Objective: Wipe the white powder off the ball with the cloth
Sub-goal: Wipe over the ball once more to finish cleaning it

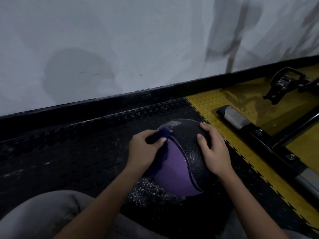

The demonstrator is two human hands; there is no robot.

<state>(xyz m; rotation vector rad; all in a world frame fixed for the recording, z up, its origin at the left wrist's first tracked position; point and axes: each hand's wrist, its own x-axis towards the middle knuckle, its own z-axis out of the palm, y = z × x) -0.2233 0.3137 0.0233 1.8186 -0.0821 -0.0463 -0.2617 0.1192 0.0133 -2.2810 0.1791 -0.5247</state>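
Note:
A purple and black textured ball [179, 163] sits on the black studded floor mat [69, 152] in front of me. My left hand [143, 150] grips a dark purple cloth [164, 135] and presses it against the ball's upper left side; part of the cloth hangs down along the ball. My right hand [214, 149] rests on the ball's black right side with fingers spread and fairly straight. White powder specks [148, 190] lie on the mat just below the ball's left edge. A pale dusty patch shows on the ball's far top.
A white wall [120, 40] with a black skirting rises close behind the ball. To the right lies yellow studded flooring [241, 100] with a black and silver exercise machine frame [259, 131] and a pedal [283, 81]. My grey-trousered knee [43, 214] is at bottom left.

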